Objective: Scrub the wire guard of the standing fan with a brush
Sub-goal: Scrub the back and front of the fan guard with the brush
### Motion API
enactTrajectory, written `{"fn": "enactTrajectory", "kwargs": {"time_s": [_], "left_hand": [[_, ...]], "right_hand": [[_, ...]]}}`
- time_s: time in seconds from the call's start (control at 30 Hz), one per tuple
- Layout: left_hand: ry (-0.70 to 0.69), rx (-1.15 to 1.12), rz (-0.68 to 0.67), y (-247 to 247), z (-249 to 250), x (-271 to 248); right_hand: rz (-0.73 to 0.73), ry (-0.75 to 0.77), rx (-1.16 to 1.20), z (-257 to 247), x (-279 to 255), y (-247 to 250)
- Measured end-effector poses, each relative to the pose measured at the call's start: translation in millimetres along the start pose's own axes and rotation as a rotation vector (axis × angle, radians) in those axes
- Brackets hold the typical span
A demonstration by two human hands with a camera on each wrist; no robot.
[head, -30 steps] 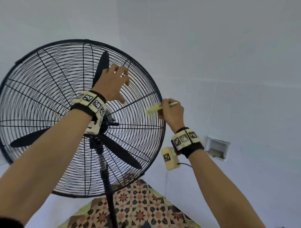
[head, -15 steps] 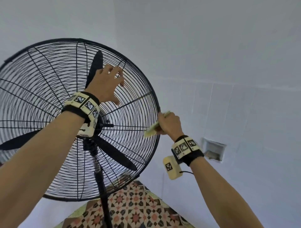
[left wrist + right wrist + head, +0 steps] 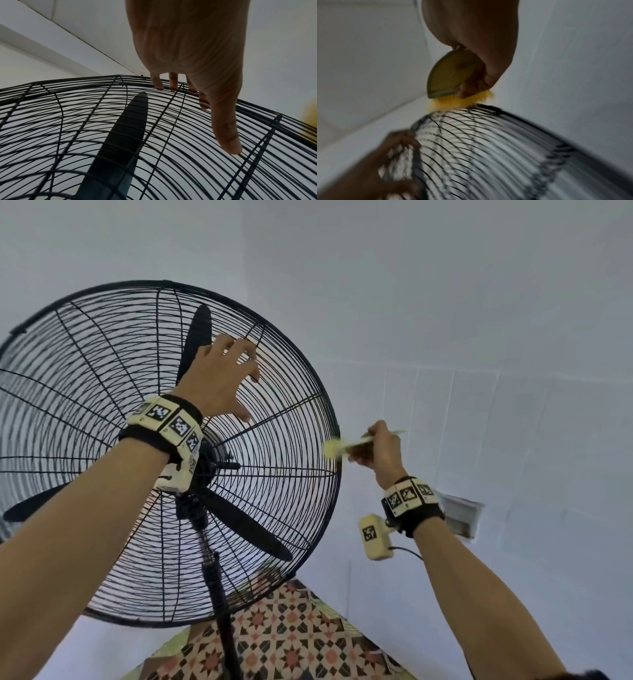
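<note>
White tiled walls (image 3: 479,422) meet at a corner behind the standing fan; patterned floor tiles (image 3: 291,642) show below. Wire guard (image 3: 102,392): black, round, blades (image 3: 123,135) inside. Left hand (image 3: 219,378) fingers spread, fingertips (image 3: 158,84) touching the upper wires. Right hand (image 3: 380,453) pinches a yellow brush (image 3: 337,447) at the guard's edge, just beyond the left fingers. Right wrist view alone shows bristles (image 3: 458,101) touching the rim, blurred.
</note>
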State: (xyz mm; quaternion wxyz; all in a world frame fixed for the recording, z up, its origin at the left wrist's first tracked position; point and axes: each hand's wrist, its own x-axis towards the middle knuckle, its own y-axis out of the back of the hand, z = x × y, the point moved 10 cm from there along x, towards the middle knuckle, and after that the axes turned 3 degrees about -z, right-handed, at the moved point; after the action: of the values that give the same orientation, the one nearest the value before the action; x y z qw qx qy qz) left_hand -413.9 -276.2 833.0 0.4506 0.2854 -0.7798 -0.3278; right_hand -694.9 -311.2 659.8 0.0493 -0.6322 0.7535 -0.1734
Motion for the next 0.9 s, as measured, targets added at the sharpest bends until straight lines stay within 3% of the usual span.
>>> {"fn": "enactTrajectory", "kwargs": {"time_s": [0.1, 0.2, 0.3, 0.4, 0.47, 0.57, 0.63, 0.7, 0.83, 0.9], "left_hand": [[0.004, -0.013, -0.02, -1.4, 1.4, 2.5], [0.012, -0.019, -0.028, -3.5, -1.8, 1.9], [0.014, -0.032, -0.021, -3.2, -6.2, -0.2], [0.009, -0.025, -0.021, -2.2, -7.0, -1.8], [0.0, -0.017, -0.022, -2.8, -4.9, 1.1], [-0.007, -0.012, -0.034, -4.3, -1.2, 4.5], [-0.013, -0.003, -0.036, -5.1, 0.2, 5.3], [-0.017, 0.003, -0.031, -5.3, -0.7, 5.9], [-0.033, 0.01, -0.033, -6.5, -5.3, 4.4], [-0.062, 0.018, -0.025, -5.5, -5.7, 5.3]], "right_hand": [[-0.111, 0.099, 0.288, -45.1, 11.9, -40.6], [-0.09, 0.071, 0.343, -46.8, 14.5, -56.2], [0.068, -0.002, 0.278, -1.3, 3.1, -13.9], [0.102, -0.077, 0.049, 33.9, -11.1, 19.6], [0.096, -0.027, 0.04, 18.9, -3.9, 18.0], [0.007, 0.1, 0.279, -28.0, 12.4, -15.7], [-0.066, 0.121, 0.316, -39.3, 10.7, -39.1], [-0.051, 0.098, 0.265, -26.2, 1.0, -37.2], [0.117, -0.012, 0.038, 26.3, -22.5, 16.6], [0.155, 0.068, 0.023, 35.7, -37.8, 26.5]]}}
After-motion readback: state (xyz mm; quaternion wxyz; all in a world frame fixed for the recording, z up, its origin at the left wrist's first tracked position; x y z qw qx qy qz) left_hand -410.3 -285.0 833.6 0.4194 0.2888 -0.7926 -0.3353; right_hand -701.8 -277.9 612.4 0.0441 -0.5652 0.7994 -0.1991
